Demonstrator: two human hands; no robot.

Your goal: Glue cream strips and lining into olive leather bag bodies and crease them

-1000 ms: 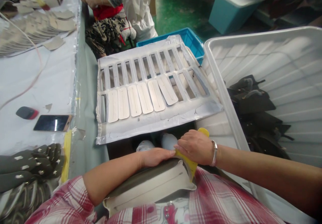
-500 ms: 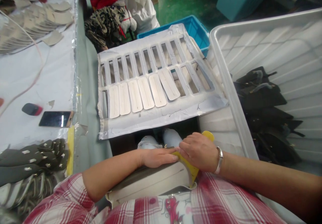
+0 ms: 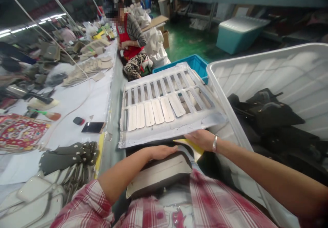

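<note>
On my lap lies a dark piece with a cream panel, a thin line running along the panel. My left hand rests along its top edge, fingers stretched out and flat. Just right of the piece, my right hand is closed on a yellow strip with a pale lower edge. Its fingertips are partly hidden. Beyond both hands, a white slotted rack carries several cream rounded strips in its near row.
A large white bin holding dark pieces stands at the right. The table at left bears a phone, dark parts and cream-faced parts. A blue crate and a seated person are beyond the rack.
The view has tilted up, showing more of the room. My right hand has moved away from my left, with the yellow strip drawn away from the piece's right end.
</note>
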